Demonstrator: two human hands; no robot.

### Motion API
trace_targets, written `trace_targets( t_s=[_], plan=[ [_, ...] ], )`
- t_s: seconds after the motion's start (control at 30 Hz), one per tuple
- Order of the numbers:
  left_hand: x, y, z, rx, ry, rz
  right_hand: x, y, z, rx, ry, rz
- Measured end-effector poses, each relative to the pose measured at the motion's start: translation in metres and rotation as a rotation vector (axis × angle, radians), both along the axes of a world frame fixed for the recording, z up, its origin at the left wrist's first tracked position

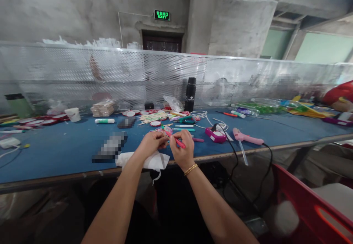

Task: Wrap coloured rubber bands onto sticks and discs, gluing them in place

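Pen was in the right hand, fingers closed around it, so that was the nearer hand. Its long axis slanted up and left, front end right by the left hand's fingertips. Those were curled in, but I couldn't tell if they gripped anything. White cloth sat just below. Only text I could read was the exit sign: "EXIT" under "安全出口", lit green. Flask mark and pink box label were too small.

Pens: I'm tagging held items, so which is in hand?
The pink pen in the right hand; others, like the teal pen, lie on the blue table.
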State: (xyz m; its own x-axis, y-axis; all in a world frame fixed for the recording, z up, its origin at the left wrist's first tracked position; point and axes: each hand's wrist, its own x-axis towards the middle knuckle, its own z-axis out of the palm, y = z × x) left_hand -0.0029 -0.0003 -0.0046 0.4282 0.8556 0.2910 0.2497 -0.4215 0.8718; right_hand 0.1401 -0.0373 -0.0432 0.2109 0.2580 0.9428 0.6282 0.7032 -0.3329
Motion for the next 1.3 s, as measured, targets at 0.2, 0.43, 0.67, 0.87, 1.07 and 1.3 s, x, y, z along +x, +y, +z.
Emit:
trace_targets(
  t_s=[0.2, 0.43, 0.67, 0.87, 1.07, 1.3],
  plan=[
    [-0.0011, 0.0046, -0.0034, 0.003, -0.004, -0.013, -0.0009, -0.0003, 0.0019, 0.003, -0.053, 0.016],
    [-0.0007, 0.0017, -0.0014, 0.024, 0.023, 0.023, -0.0002, 0.0005, 0.0004, -0.014, -0.014, -0.027],
    [-0.0012, 0.0057, -0.0044, 0.008, 0.005, -0.006, -0.0004, 0.0008, -0.0003, 0.003, -0.028, 0.002],
    [-0.0019, 0.0072, -0.0056, 0.012, 0.009, -0.012, -0.0010, -0.0002, 0.0016, 0.003, -0.060, 0.013],
    [-0.0004, 0.0005, -0.0001, 0.017, 0.021, 0.015, -0.0006, 0.0000, 0.0005, -0.012, -0.013, -0.035],
    [-0.0011, 0.0023, -0.0008, 0.015, 0.006, -0.001, -0.0010, -0.0004, 0.0018, 0.008, -0.040, -0.004]
  ],
)
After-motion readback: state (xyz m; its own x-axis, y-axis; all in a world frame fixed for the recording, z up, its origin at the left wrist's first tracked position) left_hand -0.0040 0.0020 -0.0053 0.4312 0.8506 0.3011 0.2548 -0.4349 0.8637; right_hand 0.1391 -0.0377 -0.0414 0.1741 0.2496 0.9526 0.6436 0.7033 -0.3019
